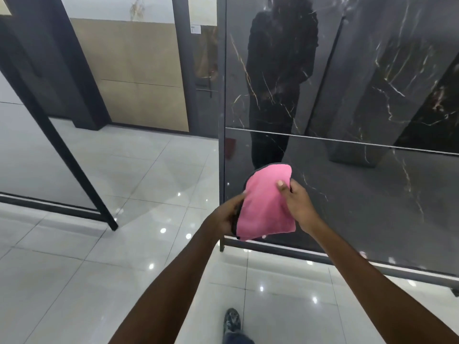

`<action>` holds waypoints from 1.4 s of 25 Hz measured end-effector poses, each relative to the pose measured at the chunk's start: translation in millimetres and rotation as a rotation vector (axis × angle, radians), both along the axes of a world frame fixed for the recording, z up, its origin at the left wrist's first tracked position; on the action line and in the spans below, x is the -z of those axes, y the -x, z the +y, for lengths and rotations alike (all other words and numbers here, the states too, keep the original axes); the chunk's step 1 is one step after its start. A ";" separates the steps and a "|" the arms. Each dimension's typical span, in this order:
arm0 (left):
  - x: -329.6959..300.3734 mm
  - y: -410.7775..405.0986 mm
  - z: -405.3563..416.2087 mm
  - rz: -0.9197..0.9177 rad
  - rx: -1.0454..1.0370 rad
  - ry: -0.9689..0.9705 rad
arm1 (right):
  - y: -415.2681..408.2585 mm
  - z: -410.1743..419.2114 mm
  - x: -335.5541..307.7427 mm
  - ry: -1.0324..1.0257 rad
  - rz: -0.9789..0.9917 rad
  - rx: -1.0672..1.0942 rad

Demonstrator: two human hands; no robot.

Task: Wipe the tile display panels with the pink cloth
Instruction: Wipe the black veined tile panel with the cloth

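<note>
The pink cloth (267, 207) is held in the air by both hands, in front of the lower left part of the dark marble display panel (372, 194) and above that panel's bottom frame rail. No surface carries it; it does not appear to be pressed against the panel, though contact at its far side cannot be ruled out.

The left hand (227, 217) is closed on the cloth's left edge, its fingers hidden behind the fabric. The right hand (299, 204) pinches the upper right edge, the thumb laid across the pink face and the fingers curled behind.

Handling is judged as follows. The cloth is soft, limp and light; it sags and folds between the two holds, and a dark edging is seen along its left and upper border. It should be gathered or folded into a pad, then taken in one palm with the fingers spread behind it, so that flat pressure is applied. It is not fragile and is unlikely to slip.

The panel face is glossy and reflective, and is divided by a horizontal joint (347, 141). A beige panel (139, 70) stands further left.

No containers are visible.
</note>
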State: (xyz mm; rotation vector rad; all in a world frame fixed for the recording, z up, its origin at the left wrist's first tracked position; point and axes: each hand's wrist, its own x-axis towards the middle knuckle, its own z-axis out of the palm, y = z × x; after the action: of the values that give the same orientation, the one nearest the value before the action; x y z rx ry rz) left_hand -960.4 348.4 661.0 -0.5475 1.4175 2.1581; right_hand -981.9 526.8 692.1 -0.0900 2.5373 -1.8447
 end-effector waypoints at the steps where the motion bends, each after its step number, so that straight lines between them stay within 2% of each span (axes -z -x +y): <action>1: 2.4 23.1 -6.3 -0.018 0.026 -0.010 | 22.8 -4.4 1.2 0.002 0.000 -0.044; 3: 2.4 68.7 -17.5 -0.032 0.062 0.024 | 67.9 -13.7 3.3 0.032 -0.023 -0.092; 5: -4.8 110.9 -24.6 -0.024 0.016 0.066 | 113.2 -20.0 4.8 0.032 -0.041 -0.039; 9: -17.9 179.7 -43.1 0.169 -0.111 0.206 | 181.2 -27.2 7.0 0.037 0.026 -0.068; 11: -25.5 206.0 -59.4 0.265 0.045 0.231 | 208.1 -29.2 -1.5 -0.021 0.008 -0.139; 13: -30.8 224.3 -71.4 0.362 0.274 0.291 | 225.4 -28.2 -9.9 -0.016 -0.132 -0.273; 14: -30.4 234.1 -74.7 0.421 0.350 0.402 | 233.2 -27.7 -13.4 -0.047 -0.202 -0.338; 16: -31.5 252.9 -75.7 0.533 0.381 0.662 | 247.8 -30.5 -21.4 -0.303 -0.236 -0.359; 18: -33.8 273.2 -77.0 0.675 0.412 0.898 | 259.3 -36.5 -30.6 -0.620 -0.155 -0.261; 21: -49.0 296.4 -82.3 0.796 0.588 1.391 | 267.6 -45.2 -50.8 -0.827 -0.022 -0.204; 22: -57.8 302.5 -83.8 0.833 0.669 1.439 | 271.2 -47.1 -60.9 -0.871 -0.001 -0.244; 23: -67.4 306.8 -83.4 0.897 0.754 1.365 | 275.2 -48.6 -72.5 -0.915 0.001 -0.286; 24: -77.8 309.2 -81.4 0.943 0.813 1.196 | 279.0 -51.1 -86.8 -0.969 0.026 -0.315; 26: -100.0 311.7 -76.5 0.930 0.751 0.827 | 288.5 -57.2 -113.7 -0.989 0.274 -0.224; 27: -113.7 313.5 -74.2 0.925 0.623 0.725 | 290.8 -61.0 -124.8 -0.874 0.469 -0.079; 29: -140.8 321.8 -70.5 0.962 0.337 0.642 | 284.8 -73.8 -138.4 -0.412 0.811 0.264; 30: -154.2 325.1 -69.3 1.010 0.260 0.621 | 279.9 -84.4 -139.6 -0.224 0.867 0.333; 31: -165.9 328.1 -68.1 1.056 0.254 0.589 | 275.6 -96.6 -140.2 -0.128 0.846 0.338; 33: -183.7 325.6 -63.2 1.090 0.409 0.487 | 277.7 -112.8 -140.8 -0.115 0.710 0.236; 35: -197.8 318.2 -62.8 1.059 0.613 0.271 | 287.4 -116.9 -153.2 -0.168 0.756 0.231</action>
State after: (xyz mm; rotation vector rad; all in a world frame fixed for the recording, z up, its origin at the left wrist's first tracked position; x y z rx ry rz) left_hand -1278.6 285.6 858.9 1.0011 2.0243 1.7388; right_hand -1269.3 410.0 845.2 -0.6292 3.3044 -1.9283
